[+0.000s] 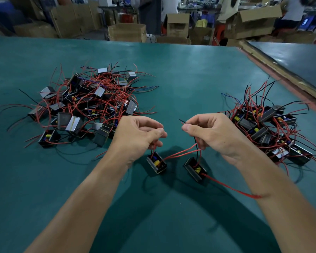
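Observation:
Two small black box modules with yellow parts inside hang just above the green table [171, 73]. The left module [156, 164] dangles from a red wire pinched in my left hand [138, 136]. The right module [195, 171] hangs below my right hand [211, 134], which pinches a thin black wire end between thumb and forefinger. Red wires [181, 152] run from the left module up toward my right hand. A long red lead [230, 187] trails from the right module across my right forearm.
A big pile of the same wired modules [88, 105] lies at the left of the table, and a second pile [270, 125] lies at the right near the table's edge. Cardboard boxes [177, 24] and people stand beyond the far edge.

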`<state>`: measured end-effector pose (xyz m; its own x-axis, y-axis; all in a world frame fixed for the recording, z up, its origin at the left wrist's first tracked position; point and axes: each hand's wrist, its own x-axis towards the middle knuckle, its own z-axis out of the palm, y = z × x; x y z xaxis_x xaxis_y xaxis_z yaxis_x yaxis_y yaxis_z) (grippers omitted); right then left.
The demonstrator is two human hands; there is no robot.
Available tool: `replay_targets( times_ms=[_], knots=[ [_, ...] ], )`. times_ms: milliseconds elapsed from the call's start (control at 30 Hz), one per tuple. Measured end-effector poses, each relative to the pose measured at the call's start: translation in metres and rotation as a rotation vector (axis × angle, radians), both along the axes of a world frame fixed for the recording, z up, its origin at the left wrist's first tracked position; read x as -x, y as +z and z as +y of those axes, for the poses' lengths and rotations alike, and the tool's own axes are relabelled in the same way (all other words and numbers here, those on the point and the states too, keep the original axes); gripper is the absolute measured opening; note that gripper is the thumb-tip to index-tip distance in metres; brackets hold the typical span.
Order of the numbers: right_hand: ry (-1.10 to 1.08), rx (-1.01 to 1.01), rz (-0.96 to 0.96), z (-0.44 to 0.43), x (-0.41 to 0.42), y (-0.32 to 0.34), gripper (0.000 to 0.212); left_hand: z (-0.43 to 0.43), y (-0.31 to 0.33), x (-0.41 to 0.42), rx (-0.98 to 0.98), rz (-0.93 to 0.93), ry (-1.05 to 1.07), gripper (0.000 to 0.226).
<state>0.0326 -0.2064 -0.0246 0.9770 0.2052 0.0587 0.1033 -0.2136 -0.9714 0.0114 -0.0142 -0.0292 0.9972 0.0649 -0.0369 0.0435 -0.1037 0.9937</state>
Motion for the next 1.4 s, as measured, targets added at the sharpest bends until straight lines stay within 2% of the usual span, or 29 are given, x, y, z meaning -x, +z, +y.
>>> replay_targets(
  times_ms=[300,533,733,1000,1133,1300,1400],
  knots=[
    [0.112,-0.118,0.113,0.006,0.004,-0.002,0.008,-0.016,-0.002,0.004,0.137,0.035,-0.134,0.009],
    [0.125,-0.142,0.104,0.008,0.006,-0.002,0.026,-0.015,-0.001,0.004,0.213,0.050,-0.141,0.009],
    [0.131,-0.111,0.067,0.007,0.004,-0.002,0.014,-0.017,0.002,0.005,0.295,0.089,-0.140,0.008],
    [0.155,-0.107,0.073,0.009,0.007,0.000,0.022,-0.019,0.003,0.006,0.320,0.109,-0.155,0.002],
    [0.167,-0.110,0.076,0.008,0.007,0.000,0.022,-0.019,0.003,0.006,0.285,0.089,-0.152,0.008],
    [0.081,-0.096,0.084,-0.001,0.001,-0.001,0.014,-0.018,0.002,0.006,0.305,0.093,-0.168,0.007],
    [-0.081,0.054,-0.036,-0.004,-0.004,-0.005,0.026,-0.017,0.002,0.006,0.293,0.096,-0.190,0.007]
  ],
)
